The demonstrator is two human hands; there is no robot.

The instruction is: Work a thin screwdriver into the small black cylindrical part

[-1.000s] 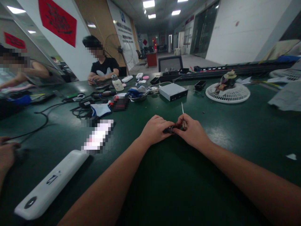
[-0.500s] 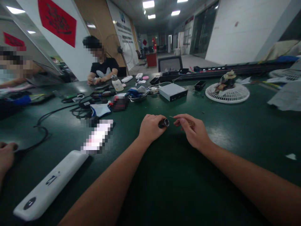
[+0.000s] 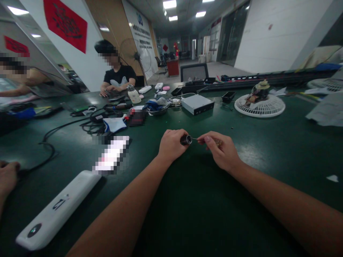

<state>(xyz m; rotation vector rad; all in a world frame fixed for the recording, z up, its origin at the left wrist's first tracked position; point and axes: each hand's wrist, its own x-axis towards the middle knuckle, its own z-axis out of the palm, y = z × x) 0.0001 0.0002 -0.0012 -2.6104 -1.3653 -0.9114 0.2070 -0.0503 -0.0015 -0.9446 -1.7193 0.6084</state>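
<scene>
My left hand (image 3: 173, 146) is wrapped round a short dark cylinder (image 3: 186, 140), whose round open end faces right; the rest of it is hidden in the palm. Opposite it, my right hand (image 3: 222, 148) is closed on a slim screwdriver (image 3: 195, 139) with a thin metal shaft and a yellowish handle partly covered by the fingers. The shaft's tip points left and is at the cylinder's open end. Whether the tip touches the rim or sits inside, I cannot tell. Both hands are just above the dark green table (image 3: 187, 207).
Left of my forearm lie a long white device (image 3: 59, 210) and a lit phone (image 3: 112, 155). Farther back are a silver drive box (image 3: 197, 104) and a white fan grille (image 3: 259, 106). Another person's hand (image 3: 9, 178) is at the left edge; a person (image 3: 119, 76) sits across the table.
My right hand has tilted slightly, bringing the screwdriver's tip down and left to the cylinder's open end. My left hand has hardly moved.
</scene>
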